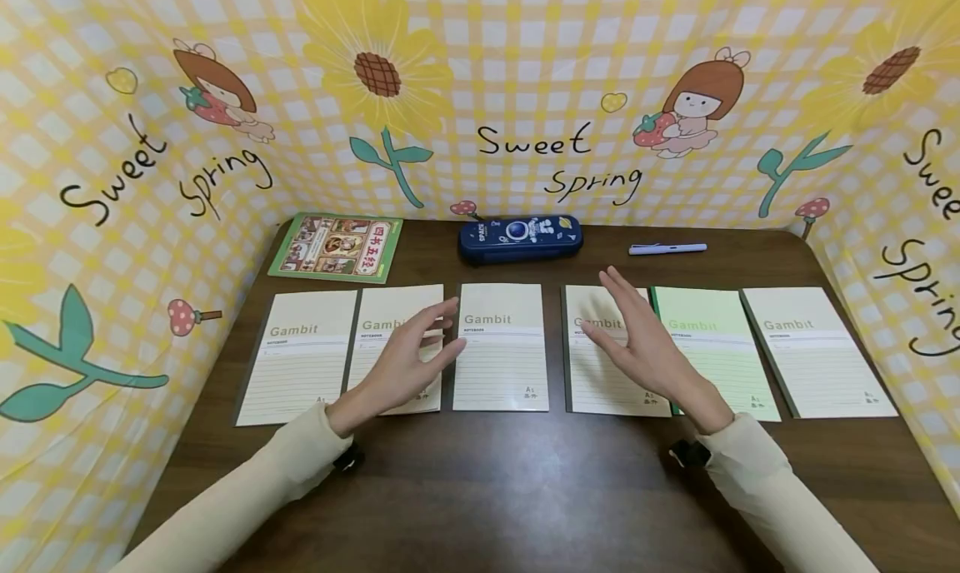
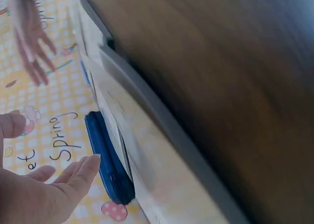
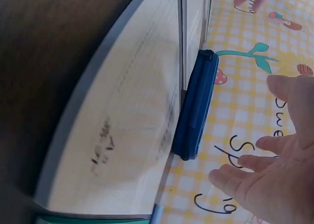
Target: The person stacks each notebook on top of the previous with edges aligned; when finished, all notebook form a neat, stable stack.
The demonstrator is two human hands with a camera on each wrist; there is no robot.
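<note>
My left hand (image 1: pixel 397 365) hovers over the second notebook (image 1: pixel 373 300) from the left, a cream one marked Gambit. My right hand (image 1: pixel 654 350) is above another cream notebook (image 1: pixel 592 373), right of the middle. Both hands hold nothing; their fingers are fairly straight and the thumbs stand apart. Between them lies a cream notebook (image 1: pixel 501 356). A pale green notebook (image 1: pixel 716 361) sits just right of my right hand. Cream notebooks form both ends of the row, one at the left (image 1: pixel 296 373) and one at the right (image 1: pixel 821 365).
Behind the row are a green-edged picture book (image 1: pixel 337 248), a dark blue pencil case (image 1: pixel 521 238) with a space print, and a lilac pen (image 1: pixel 667 249). A yellow checked cloth (image 1: pixel 517 57) walls in the back and sides of the dark wooden table (image 1: pixel 510 490).
</note>
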